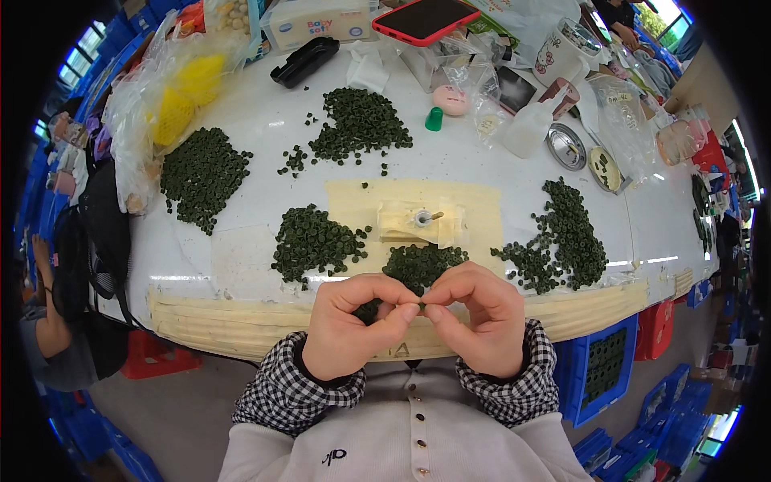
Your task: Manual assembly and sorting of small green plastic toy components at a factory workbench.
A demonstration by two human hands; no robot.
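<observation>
My left hand and my right hand meet above the table's near edge. Thumb and forefinger of both are closed fingertip to fingertip on a tiny dark green part, mostly covered by the fingers. Just beyond lies a heap of small dark green round parts, some of it hidden behind my left hand. Farther on, a tape-wrapped block with a short metal pin rests on a sheet of yellowish tape.
More green heaps lie at left, far left, back and right. Behind them are a black case, a phone in a red case, a green cap and a round tin. A blue crate stands below, right.
</observation>
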